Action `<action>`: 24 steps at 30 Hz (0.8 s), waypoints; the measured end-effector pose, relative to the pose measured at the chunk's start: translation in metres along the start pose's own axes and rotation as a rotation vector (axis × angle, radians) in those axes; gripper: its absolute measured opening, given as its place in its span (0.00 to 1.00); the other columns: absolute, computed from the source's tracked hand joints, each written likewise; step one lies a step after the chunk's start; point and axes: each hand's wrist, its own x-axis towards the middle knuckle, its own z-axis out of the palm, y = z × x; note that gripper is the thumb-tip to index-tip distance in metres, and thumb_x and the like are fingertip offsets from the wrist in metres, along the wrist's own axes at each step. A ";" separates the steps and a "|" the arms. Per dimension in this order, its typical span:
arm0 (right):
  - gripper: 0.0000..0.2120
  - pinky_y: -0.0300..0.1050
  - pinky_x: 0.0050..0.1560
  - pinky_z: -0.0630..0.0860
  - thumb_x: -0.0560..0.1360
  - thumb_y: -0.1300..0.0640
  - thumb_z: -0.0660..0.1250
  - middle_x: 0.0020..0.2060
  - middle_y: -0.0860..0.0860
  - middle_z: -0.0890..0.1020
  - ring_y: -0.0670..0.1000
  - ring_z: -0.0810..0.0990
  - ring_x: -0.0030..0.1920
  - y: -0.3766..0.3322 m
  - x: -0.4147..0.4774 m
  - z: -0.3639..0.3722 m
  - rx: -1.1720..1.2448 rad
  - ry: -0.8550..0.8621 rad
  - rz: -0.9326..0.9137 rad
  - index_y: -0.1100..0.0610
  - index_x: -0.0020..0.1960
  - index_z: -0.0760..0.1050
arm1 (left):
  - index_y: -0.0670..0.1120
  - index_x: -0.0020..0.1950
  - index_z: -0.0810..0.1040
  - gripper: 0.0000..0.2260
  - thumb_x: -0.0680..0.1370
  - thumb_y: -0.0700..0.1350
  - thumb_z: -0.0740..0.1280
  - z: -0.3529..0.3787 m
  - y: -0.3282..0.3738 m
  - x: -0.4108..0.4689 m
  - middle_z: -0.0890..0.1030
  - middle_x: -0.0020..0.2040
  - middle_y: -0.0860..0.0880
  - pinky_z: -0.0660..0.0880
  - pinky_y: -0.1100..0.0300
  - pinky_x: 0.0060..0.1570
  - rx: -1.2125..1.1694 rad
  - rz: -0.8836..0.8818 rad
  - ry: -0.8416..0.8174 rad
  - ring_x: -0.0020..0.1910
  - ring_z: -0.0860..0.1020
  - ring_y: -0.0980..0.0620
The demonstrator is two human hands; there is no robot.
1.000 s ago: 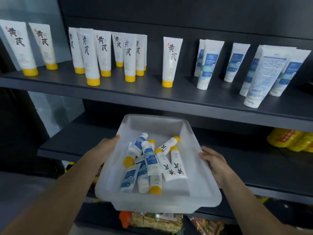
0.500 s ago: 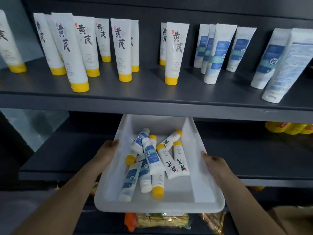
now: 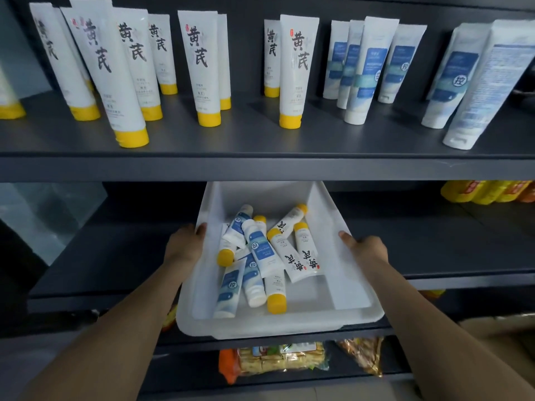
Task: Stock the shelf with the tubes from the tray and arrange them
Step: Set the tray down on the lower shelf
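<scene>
Your left hand (image 3: 185,246) grips the left rim of the translucent white tray (image 3: 275,325). Your right hand (image 3: 367,250) grips the right rim, thumb on top. The tray sits between the two shelves, its far end hidden behind the upper shelf (image 3: 260,166) front edge. Cannot tell whether it rests on the middle shelf (image 3: 115,256).

In the tray is a loose heap of tubes (image 3: 260,253), lying flat and crossed: some yellow-capped with black characters, some blue-labelled with white caps.

On the upper shelf, yellow-capped tubes (image 3: 202,68) stand cap-down at left and centre, and blue-labelled tubes (image 3: 367,70) stand cap-down at right.

Snack packets (image 3: 278,357) lie below the tray. Yellow packages (image 3: 486,192) are on the middle shelf, far right.
</scene>
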 end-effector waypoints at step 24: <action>0.18 0.54 0.47 0.77 0.72 0.49 0.68 0.48 0.58 0.81 0.60 0.80 0.50 -0.005 -0.041 -0.008 -0.848 -0.042 -0.994 0.62 0.53 0.78 | 0.44 0.63 0.71 0.15 0.81 0.49 0.54 -0.018 0.057 -0.050 0.73 0.62 0.46 0.72 0.55 0.53 0.610 0.545 -0.039 0.61 0.72 0.47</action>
